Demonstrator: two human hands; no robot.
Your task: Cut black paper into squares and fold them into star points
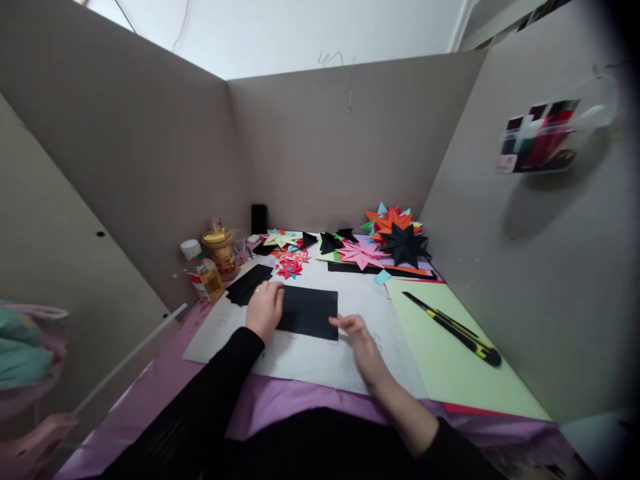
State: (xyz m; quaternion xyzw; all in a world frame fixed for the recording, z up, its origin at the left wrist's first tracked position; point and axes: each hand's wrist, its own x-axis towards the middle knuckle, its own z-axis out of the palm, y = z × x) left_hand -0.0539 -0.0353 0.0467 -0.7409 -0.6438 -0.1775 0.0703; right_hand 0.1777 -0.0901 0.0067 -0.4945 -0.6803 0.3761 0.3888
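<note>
A rectangular sheet of black paper (309, 311) lies in front of me over a white sheet (320, 363). My left hand (266, 309) is closed at the paper's left edge, its fingers curled and partly hidden. Stretched-out fingers of my right hand (361, 345) reach the paper's right edge; whether they press on it I cannot make out. Just behind my left hand lie more black paper pieces (250, 283). To the right, a black and yellow box cutter (453, 328) rests on pale green paper (435, 360).
Folded paper stars, including a black one (404, 245) and a pink one (362, 253), pile up at the back right. Small red folded pieces (289, 265) lie at centre back. A bottle of yellowish liquid (209, 275) and a yellow-lidded cup (220, 250) stand left. Grey partitions (350, 147) enclose the desk.
</note>
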